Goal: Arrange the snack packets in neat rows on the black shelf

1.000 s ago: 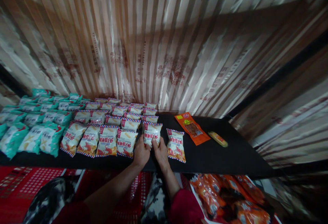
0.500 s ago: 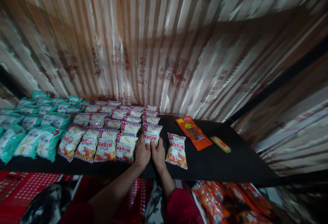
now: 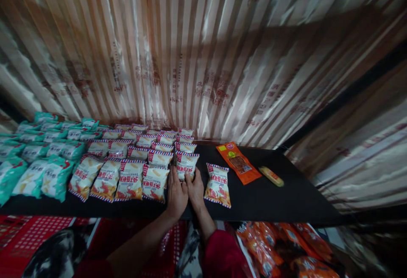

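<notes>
While the hands (image 3: 185,191) cup 1 snack bag (image 3: 185,167), the crate (image 3: 34,233) seemingly holds something.

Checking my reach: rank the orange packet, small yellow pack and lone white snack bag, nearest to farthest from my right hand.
1. Lone white snack bag, just right of your right hand.
2. Orange packet, farther right and back.
3. Small yellow pack, farthest right.

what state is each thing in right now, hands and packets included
left hand: fingers straight, beside the middle bag
right hand: thumb on the middle bag's front
middle bag: closed, plump
separate white bag: closed, leaning back
large orange packet: lying flat
yellow packet: lying down
teal bags: closed, in rows
lower orange bags: piled up
</notes>
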`<state>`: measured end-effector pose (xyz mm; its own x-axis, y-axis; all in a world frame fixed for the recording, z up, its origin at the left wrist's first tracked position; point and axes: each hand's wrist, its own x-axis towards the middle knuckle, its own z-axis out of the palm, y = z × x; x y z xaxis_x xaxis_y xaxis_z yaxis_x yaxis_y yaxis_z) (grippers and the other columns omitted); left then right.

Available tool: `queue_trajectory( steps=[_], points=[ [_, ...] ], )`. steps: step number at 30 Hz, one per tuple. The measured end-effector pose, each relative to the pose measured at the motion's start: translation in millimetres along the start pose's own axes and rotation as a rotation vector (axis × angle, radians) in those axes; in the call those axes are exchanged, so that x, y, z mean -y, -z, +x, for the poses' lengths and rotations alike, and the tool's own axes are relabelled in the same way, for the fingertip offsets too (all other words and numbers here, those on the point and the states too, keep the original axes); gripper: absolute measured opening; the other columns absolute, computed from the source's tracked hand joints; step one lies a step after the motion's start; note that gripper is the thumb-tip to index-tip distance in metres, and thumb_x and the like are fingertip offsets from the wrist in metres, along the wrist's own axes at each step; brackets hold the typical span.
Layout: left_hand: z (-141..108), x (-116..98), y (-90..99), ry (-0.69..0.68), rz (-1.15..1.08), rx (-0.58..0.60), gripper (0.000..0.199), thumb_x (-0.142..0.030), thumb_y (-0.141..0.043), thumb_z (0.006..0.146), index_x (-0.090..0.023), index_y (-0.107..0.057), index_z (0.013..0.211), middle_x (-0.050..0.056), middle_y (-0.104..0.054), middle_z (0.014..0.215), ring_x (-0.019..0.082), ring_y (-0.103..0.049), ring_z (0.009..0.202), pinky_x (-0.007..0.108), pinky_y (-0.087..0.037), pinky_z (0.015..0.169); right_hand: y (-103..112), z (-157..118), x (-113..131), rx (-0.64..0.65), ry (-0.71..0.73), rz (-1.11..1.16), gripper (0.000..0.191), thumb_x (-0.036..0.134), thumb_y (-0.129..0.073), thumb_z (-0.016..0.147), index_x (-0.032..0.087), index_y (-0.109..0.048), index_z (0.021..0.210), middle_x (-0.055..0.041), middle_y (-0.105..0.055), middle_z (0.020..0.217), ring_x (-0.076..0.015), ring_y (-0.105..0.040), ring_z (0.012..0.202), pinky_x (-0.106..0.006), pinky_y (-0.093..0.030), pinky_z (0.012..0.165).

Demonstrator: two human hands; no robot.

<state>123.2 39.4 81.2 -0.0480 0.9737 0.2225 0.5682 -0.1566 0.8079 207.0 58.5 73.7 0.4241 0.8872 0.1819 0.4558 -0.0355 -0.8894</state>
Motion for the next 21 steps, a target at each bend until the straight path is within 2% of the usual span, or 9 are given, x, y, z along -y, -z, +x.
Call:
queue_trajectory(
  steps=[2, 5, 8, 11, 13, 17, 21],
  points=[
    [-18, 1, 2.2, -0.102, -0.012, 0.012, 0.059, -0.014, -0.032, 0.082, -0.007, -0.023, 0.139, 0.015, -0.022, 0.149, 0.021, -0.012, 0.139, 0.041, -0.017, 0.113, 0, 0, 1, -0.008, 0.006, 0.011, 0.059, 0.052, -0.042, 0.081, 0.012, -0.049, 0.123, -0.0165, -0.061, 0.115, -0.0269, -0.059, 0.103, -0.04, -0.045, 0.088],
    [-37, 7, 4.0, -0.215, -0.048, 0.077, 0.053, -0.015, -0.025, 0.085, -0.013, -0.029, 0.138, 0.011, -0.031, 0.146, 0.018, -0.02, 0.137, 0.04, -0.022, 0.112, 1, -1, 3, -0.015, -0.002, 0.015, 0.057, 0.051, -0.044, 0.081, 0.013, -0.05, 0.122, -0.0154, -0.063, 0.112, -0.0265, -0.06, 0.101, -0.039, -0.045, 0.087],
    [-37, 14, 3.2, -0.174, -0.05, 0.121, 0.052, -0.012, -0.025, 0.084, -0.012, -0.037, 0.134, 0.011, -0.041, 0.14, 0.018, -0.031, 0.133, 0.038, -0.027, 0.111, 3, 0, 4, -0.004, -0.007, 0.026, 0.058, 0.052, -0.045, 0.081, 0.012, -0.05, 0.122, -0.0158, -0.062, 0.113, -0.0262, -0.059, 0.102, -0.039, -0.045, 0.088],
    [-29, 17, 2.3, -0.11, -0.027, 0.13, 0.053, -0.008, -0.027, 0.081, -0.01, -0.04, 0.132, 0.011, -0.044, 0.137, 0.018, -0.035, 0.13, 0.036, -0.027, 0.111, 5, 0, 5, 0.014, 0.001, 0.046, 0.06, 0.052, -0.045, 0.081, 0.011, -0.048, 0.125, -0.0167, -0.06, 0.117, -0.0256, -0.058, 0.105, -0.038, -0.044, 0.09],
    [-26, 18, 3.1, -0.118, -0.014, 0.132, 0.054, -0.007, -0.029, 0.079, -0.011, -0.041, 0.132, 0.011, -0.044, 0.137, 0.017, -0.036, 0.13, 0.036, -0.027, 0.111, 7, -2, 4, 0.007, 0.007, 0.046, 0.061, 0.052, -0.045, 0.081, 0.011, -0.046, 0.127, -0.017, -0.058, 0.121, -0.0258, -0.055, 0.11, -0.04, -0.043, 0.094],
    [-28, 17, 6.5, -0.153, 0.003, 0.136, 0.055, -0.004, -0.029, 0.078, -0.01, -0.041, 0.132, 0.011, -0.045, 0.137, 0.017, -0.036, 0.129, 0.035, -0.028, 0.111, 15, -11, 5, -0.068, 0.084, -0.009, 0.058, 0.049, -0.042, 0.084, 0.011, -0.043, 0.129, -0.0176, -0.051, 0.13, -0.0261, -0.047, 0.121, -0.043, -0.037, 0.1],
    [-32, 15, 8.1, -0.163, 0.015, 0.135, 0.053, -0.004, -0.03, 0.079, -0.01, -0.043, 0.13, 0.012, -0.047, 0.134, 0.018, -0.038, 0.128, 0.036, -0.029, 0.11, 38, -17, 4, -0.208, 0.251, -0.133, 0.049, 0.041, -0.037, 0.088, 0.011, -0.044, 0.127, -0.0167, -0.047, 0.133, -0.0245, -0.041, 0.126, -0.046, -0.033, 0.104]
  ],
)
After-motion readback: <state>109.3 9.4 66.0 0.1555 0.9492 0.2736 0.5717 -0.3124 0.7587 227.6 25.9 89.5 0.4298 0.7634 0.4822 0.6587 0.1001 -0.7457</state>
